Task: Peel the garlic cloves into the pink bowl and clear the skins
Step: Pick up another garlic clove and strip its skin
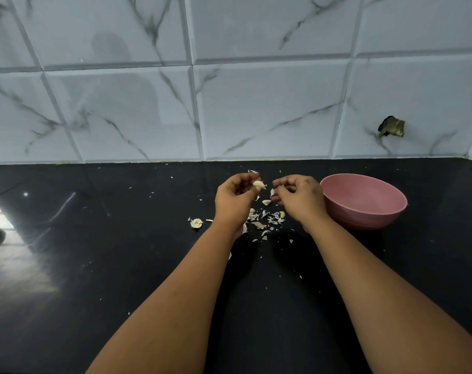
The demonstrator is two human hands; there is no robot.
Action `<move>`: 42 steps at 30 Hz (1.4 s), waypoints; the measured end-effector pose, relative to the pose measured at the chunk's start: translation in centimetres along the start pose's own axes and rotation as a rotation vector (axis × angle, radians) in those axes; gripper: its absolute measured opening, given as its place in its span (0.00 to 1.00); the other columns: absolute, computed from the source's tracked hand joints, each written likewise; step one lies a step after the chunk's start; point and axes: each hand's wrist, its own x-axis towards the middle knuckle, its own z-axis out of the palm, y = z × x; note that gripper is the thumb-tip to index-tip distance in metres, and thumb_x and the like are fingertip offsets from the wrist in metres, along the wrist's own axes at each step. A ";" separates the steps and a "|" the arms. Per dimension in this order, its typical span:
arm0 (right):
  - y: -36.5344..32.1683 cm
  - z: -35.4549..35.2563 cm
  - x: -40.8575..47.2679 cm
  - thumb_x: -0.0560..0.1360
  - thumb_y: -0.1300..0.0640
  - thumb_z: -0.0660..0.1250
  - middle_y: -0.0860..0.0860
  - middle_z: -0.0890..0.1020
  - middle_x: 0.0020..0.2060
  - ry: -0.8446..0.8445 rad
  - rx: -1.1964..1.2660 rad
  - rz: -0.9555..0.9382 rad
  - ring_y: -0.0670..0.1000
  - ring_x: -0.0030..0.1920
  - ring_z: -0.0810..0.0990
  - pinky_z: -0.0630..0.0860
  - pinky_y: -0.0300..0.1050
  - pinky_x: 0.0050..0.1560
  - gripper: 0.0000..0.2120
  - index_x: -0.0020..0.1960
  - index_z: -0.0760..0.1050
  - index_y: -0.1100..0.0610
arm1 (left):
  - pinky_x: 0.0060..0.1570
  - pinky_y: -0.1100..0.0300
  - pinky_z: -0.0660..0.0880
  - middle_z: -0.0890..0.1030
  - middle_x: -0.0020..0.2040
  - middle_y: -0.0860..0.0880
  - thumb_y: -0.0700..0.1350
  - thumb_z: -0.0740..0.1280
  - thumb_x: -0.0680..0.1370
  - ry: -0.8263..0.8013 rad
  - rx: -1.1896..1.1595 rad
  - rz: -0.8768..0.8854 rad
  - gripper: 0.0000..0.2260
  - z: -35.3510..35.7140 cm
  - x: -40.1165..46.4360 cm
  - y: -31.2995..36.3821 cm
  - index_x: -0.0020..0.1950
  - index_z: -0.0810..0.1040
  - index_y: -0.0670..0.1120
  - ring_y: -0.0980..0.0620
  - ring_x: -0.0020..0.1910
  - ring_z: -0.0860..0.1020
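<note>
Head view, black counter, grey marble-look tile wall behind.

Left hand: fingers curled, pinching a garlic clove at the fingertips, held above the counter. Clove pale, partly shiny; whether any skin remains on it cannot be told.

Right hand: fingers curled, tips facing the clove, apart from it by a small gap. A small pale scrap sits at the fingertips, seemingly pinched; too small to identify with confidence.

Pink bowl: upright on the counter, just right of the right hand, the hand's back overlapping its left rim in view. Inside visible portion shows no cloves.

Skins: loose pile of pale flakes on the counter below and between the two hands, with finer bits scattered wider, some toward the wall. One larger pale piece lies just above the pile.

Root stub: on the counter left of the left wrist, apart from the pile.

Dark hole in the wall tile, upper right
</note>
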 end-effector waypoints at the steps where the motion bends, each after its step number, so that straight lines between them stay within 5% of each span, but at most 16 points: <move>1: 0.0 -0.1 -0.1 0.73 0.62 0.69 0.46 0.84 0.30 -0.011 -0.024 -0.016 0.41 0.33 0.83 0.81 0.38 0.38 0.06 0.44 0.82 0.53 | 0.51 0.64 0.77 0.84 0.47 0.47 0.30 0.70 0.74 -0.002 -0.005 0.001 0.12 0.0 0.0 0.0 0.54 0.81 0.43 0.57 0.47 0.81; 6: -0.5 -0.7 -0.2 0.66 0.59 0.78 0.45 0.81 0.29 0.013 -0.026 -0.108 0.39 0.29 0.76 0.73 0.32 0.32 0.08 0.36 0.82 0.48 | 0.52 0.66 0.77 0.83 0.51 0.45 0.29 0.68 0.75 -0.012 0.002 -0.005 0.13 0.2 0.0 0.2 0.57 0.81 0.41 0.55 0.51 0.81; 12: -0.8 -0.2 -0.1 0.74 0.62 0.70 0.47 0.85 0.33 -0.032 0.084 -0.027 0.44 0.36 0.85 0.82 0.43 0.42 0.09 0.52 0.81 0.52 | 0.55 0.63 0.76 0.83 0.53 0.45 0.29 0.67 0.76 -0.035 0.015 -0.001 0.14 0.2 -0.1 0.3 0.56 0.81 0.43 0.55 0.50 0.80; 19: -0.8 -0.8 -0.2 0.66 0.59 0.78 0.45 0.81 0.34 0.031 0.066 -0.079 0.38 0.32 0.76 0.74 0.32 0.35 0.08 0.38 0.83 0.48 | 0.51 0.62 0.79 0.82 0.50 0.45 0.29 0.69 0.75 -0.036 0.029 -0.006 0.15 0.3 -0.1 0.1 0.59 0.79 0.40 0.52 0.48 0.79; 26: -1.3 -0.5 -0.6 0.74 0.67 0.71 0.51 0.85 0.38 -0.137 0.304 -0.026 0.47 0.38 0.85 0.81 0.40 0.44 0.10 0.51 0.80 0.55 | 0.47 0.62 0.79 0.81 0.43 0.46 0.29 0.71 0.74 -0.042 0.009 -0.001 0.15 0.1 -0.1 0.1 0.58 0.78 0.41 0.52 0.44 0.82; 42: -1.1 -0.9 -0.7 0.67 0.58 0.76 0.49 0.86 0.34 -0.091 0.070 -0.157 0.49 0.37 0.85 0.82 0.53 0.46 0.15 0.48 0.76 0.45 | 0.42 0.64 0.79 0.85 0.42 0.46 0.31 0.71 0.75 -0.079 0.056 0.034 0.13 -0.1 0.0 0.2 0.58 0.77 0.41 0.54 0.43 0.84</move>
